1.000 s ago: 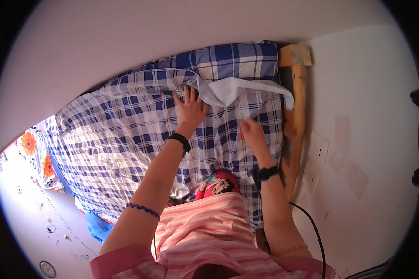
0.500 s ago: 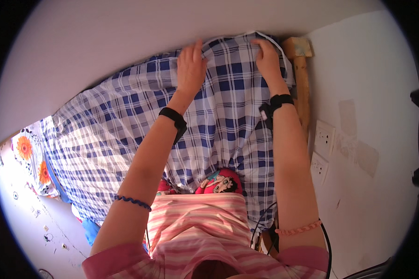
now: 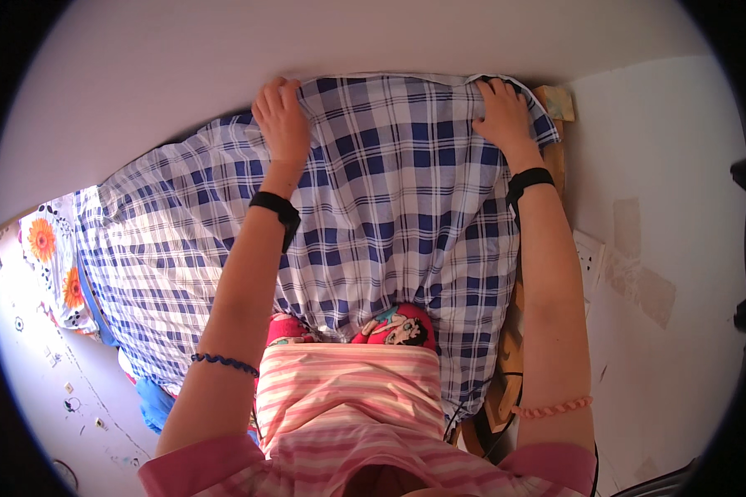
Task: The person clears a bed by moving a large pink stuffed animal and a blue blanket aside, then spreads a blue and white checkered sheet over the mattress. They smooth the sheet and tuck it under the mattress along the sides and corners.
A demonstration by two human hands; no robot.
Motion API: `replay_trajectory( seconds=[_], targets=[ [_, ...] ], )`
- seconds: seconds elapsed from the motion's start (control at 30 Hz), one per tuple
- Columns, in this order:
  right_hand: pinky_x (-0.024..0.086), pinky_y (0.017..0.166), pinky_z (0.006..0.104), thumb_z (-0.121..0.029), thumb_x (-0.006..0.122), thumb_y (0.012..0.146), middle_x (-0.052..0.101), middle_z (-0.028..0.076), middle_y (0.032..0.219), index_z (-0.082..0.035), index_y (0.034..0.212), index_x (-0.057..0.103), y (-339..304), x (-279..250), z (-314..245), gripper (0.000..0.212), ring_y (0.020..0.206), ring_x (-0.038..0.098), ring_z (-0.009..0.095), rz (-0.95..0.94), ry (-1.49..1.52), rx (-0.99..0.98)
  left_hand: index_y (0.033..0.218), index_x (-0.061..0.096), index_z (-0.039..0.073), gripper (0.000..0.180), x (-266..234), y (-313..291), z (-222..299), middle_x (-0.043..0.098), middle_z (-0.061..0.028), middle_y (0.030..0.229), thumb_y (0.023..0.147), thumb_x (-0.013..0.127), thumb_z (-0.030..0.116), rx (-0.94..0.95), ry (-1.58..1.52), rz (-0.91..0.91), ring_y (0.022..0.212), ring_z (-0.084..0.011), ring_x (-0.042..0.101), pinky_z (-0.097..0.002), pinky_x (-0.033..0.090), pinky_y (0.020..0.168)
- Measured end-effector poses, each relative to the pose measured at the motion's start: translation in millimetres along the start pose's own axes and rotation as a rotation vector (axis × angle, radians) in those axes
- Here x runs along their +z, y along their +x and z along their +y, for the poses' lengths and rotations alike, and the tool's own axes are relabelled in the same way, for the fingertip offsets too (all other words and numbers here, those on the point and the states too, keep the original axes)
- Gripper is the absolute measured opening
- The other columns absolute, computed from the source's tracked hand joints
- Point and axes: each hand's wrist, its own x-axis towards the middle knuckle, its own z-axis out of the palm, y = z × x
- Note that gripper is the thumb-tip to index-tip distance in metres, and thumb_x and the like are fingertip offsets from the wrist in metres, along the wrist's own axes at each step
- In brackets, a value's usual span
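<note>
Straightening the far edge of the blue-and-white plaid sheet (image 3: pixel 389 182) looks like the step in hand, as far as I can judge from my end of the feed. I'd say the next move calls for even tension from both sides, so that edge doesn't skew.

Far left, I've got a flower-print cloth (image 3: pixel 41 240) with big orange blooms, and a bright blue cloth (image 3: pixel 153 404) lower down. Then comes the left hand (image 3: pixel 282 120), at the sheet's far edge by the wall. Its fingers are close together and a bit bent, but I honestly can't tell if they've pinched any fabric.

The sheet fills the middle, spread out between the 2 hands and running back toward the wearer, where 2 knees in red patterned trousers (image 3: pixel 398 325) show.

Next, the right hand (image 3: pixel 503 116) lies on top of the sheet near its far right corner, fingers spread and thumb well out to the side, so nothing looks clamped in it. The corner fabric runs past those fingers, right beside the wooden bed frame (image 3: pixel 558 103).
</note>
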Motion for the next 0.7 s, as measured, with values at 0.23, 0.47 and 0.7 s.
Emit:
replay_trajectory(
  seconds=[0.23,0.47,0.7],
  targets=[
    [0.040,0.098,0.0448,-0.017,0.072,0.062,0.049,0.012,0.121,-0.005,0.111,0.060,10.7,-5.1,-11.0,0.052,0.118,0.042,0.030,-0.139,-0.036,0.082,0.127,0.050,0.007,0.048,29.8,1.9,56.2,0.048,-0.0144,0.124,0.084,0.062,0.027,0.142,-0.165,-0.339,0.114,-0.0315,0.047,-0.0434,0.038,0.097],
    [0.042,0.098,0.0441,-0.014,0.068,0.061,0.046,0.014,0.125,-0.003,0.107,0.060,-11.7,-7.4,-4.8,0.048,0.119,0.041,0.034,-0.077,0.173,0.003,0.128,0.052,0.016,0.064,29.7,16.1,42.2,0.047,-0.0154,0.124,0.078,0.063,0.054,0.209,-0.128,-0.472,0.115,-0.0345,0.046,-0.0482,0.040,0.094],
    [0.046,0.088,0.0415,-0.013,0.066,0.055,0.059,0.017,0.096,-0.002,0.099,0.057,-34.4,-19.0,-6.2,0.046,0.100,0.052,0.035,-0.140,0.284,-0.037,0.123,0.054,0.007,0.075,37.0,32.4,72.9,0.048,-0.0165,0.126,0.066,0.073,0.053,0.363,-0.343,-0.528,0.117,-0.0349,0.045,-0.0436,0.034,0.101]
  ],
)
